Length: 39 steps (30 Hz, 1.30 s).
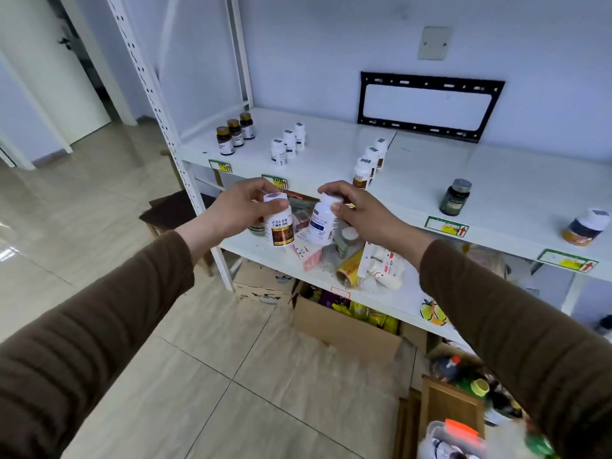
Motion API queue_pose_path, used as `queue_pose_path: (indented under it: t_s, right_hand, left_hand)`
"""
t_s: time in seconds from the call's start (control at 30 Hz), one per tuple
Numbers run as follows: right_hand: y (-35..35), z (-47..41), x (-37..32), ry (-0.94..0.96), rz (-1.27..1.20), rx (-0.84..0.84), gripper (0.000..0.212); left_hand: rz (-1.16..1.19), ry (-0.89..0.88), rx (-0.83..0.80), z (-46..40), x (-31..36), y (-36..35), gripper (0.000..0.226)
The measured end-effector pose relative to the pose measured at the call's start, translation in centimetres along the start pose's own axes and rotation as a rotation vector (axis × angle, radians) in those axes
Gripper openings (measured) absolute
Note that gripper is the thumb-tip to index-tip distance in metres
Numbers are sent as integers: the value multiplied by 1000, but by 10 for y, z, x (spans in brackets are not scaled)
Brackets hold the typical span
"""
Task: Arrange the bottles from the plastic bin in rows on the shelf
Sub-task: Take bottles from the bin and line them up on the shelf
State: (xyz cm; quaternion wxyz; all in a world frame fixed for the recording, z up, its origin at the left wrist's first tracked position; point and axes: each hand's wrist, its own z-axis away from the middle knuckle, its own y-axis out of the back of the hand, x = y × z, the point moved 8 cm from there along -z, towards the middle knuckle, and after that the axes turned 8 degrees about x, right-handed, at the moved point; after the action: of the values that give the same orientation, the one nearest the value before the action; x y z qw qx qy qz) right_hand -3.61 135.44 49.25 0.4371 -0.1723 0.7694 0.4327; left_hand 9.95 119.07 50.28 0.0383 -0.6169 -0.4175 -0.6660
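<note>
My left hand grips a white bottle with a brown label by its cap. My right hand holds a white bottle with a blue-and-white label by the cap. Both hang in front of the white shelf, below its front edge. On the shelf stand a row of three amber bottles, a row of three white bottles, and a row of three brown-labelled white bottles. A dark green bottle and a white-capped bottle stand alone to the right. The plastic bin shows blurred at bottom right.
The lower shelf holds loose packets, a jar and a foil roll. Cardboard boxes sit on the floor under it. A black wall bracket hangs behind the shelf. A dark stool stands left of the shelf post. Tiled floor spreads to the left.
</note>
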Motion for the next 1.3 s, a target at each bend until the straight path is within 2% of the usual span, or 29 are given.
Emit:
queue_pose_path:
  t_s: [0.07, 0.2, 0.47, 0.67, 0.9, 1.1, 1.3]
  right_hand:
    - [-4, -23, 0, 14, -15, 8, 32]
    - [-11, -80, 6, 55, 72, 28, 34]
    - [-16, -197, 32, 44, 147, 80, 38]
    - [10, -264, 59, -8, 201, 159, 35]
    - [50, -366, 101, -28, 306, 223, 35]
    - [54, -442, 158, -74, 477, 158, 36]
    - [35, -485, 208, -156, 513, 86, 39]
  left_hand:
    - [13, 14, 15, -21, -7, 9, 43]
    - [6, -18, 42, -77, -21, 23, 25]
    - [42, -101, 59, -199, -39, 52, 25]
    - [127, -120, -7, -289, -46, 46, 24]
    - [165, -100, 5, -388, -51, 37, 26]
    - [144, -111, 49, -462, -54, 31, 30]
    - [136, -102, 27, -506, -69, 24, 32]
